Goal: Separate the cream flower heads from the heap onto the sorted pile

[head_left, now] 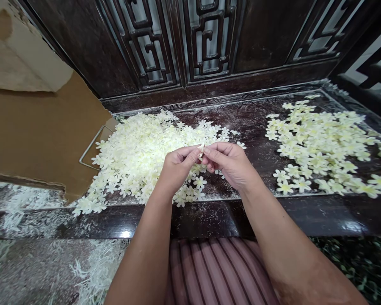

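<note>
Between the fingertips of both hands is a small cream-white artificial flower (201, 148), pinched from either side and partly covered by the fingers. My left hand (180, 163) is closed on its left side, and my right hand (228, 161) is closed on its right. Behind and left of the hands spreads a large heap of loose white flowers (139, 148) with pale yellow centres. A second, thinner pile of similar flowers (324, 144) lies to the right, apart from the hands. Both piles rest on a dark wooden bench seat (250, 114).
A large brown cardboard piece (34, 131) stands at the left, beside a bent metal wire handle (90, 148). Carved dark wooden panels (206, 42) rise behind the seat. White shreds (95, 271) litter the floor. Dark green foliage (355, 262) shows at lower right.
</note>
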Available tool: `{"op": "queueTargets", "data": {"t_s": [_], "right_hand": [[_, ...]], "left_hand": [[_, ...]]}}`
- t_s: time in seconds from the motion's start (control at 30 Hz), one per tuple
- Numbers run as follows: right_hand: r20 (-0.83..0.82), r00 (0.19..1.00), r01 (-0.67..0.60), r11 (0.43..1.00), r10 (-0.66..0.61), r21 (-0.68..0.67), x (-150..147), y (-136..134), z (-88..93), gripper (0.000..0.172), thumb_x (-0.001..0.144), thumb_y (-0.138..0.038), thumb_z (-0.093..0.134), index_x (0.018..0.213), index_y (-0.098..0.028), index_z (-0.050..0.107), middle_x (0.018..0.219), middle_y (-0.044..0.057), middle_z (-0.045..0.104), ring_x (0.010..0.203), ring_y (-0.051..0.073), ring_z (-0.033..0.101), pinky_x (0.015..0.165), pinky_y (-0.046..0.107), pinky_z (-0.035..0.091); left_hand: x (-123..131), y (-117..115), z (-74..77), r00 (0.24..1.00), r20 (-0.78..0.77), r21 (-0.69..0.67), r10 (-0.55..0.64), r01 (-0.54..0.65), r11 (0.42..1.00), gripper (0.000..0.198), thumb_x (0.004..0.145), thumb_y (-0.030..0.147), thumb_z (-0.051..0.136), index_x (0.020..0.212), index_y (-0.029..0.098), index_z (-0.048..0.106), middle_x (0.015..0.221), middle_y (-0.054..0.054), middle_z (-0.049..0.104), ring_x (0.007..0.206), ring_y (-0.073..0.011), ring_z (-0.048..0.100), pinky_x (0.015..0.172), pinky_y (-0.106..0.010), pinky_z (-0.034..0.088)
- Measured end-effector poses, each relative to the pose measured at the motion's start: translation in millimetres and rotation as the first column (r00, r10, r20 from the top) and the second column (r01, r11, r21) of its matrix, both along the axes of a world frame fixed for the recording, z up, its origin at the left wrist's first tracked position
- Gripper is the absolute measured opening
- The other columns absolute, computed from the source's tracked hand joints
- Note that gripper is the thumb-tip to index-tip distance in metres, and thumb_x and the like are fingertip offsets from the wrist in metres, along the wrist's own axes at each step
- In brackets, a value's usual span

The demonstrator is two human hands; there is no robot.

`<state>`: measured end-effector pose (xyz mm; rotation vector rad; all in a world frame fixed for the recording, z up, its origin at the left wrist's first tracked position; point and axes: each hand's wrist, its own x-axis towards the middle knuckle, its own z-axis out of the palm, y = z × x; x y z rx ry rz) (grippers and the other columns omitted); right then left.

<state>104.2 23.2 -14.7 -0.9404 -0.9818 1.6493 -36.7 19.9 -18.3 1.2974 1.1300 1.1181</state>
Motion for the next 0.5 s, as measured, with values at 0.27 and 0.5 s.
{"op": "queueTargets", "data": {"t_s": [0.27, 0.5], "right_hand": [[0.025, 1.000, 0.015, 1.000, -0.015, 0.015, -0.9, 1.2, -0.6, 0.011, 0.062, -0.023, 0.071, 0.062, -0.014, 0.064, 0.051, -0.003, 0.061, 0.042, 0.004, 0.047, 0.043, 0.020, 0.039], [0.194, 0.971, 0.129, 0.988, -0.143, 0.085, -6.5, -0.1, -0.6, 0.003, 0.063, -0.017, 0.061, 0.061, -0.015, 0.062, 0.047, -0.004, 0.057, 0.041, 0.005, 0.045, 0.043, 0.021, 0.038]], "left_hand": [[0.9, 0.3, -3.0, 0.994, -0.054, 0.042, 0.091, -0.089, 0.995, 0.017, 0.074, 0.030, 0.067, 0.086, 0.019, 0.073, 0.080, -0.002, 0.068, 0.071, -0.0107, 0.059, 0.068, -0.024, 0.050], [6.7, -0.6, -1.6, 0.898, -0.210, 0.335, 0.387, -0.306, 0.891, 0.013, 0.067, 0.018, 0.072, 0.080, 0.017, 0.069, 0.085, -0.002, 0.062, 0.068, -0.0088, 0.055, 0.059, -0.020, 0.047]]}}
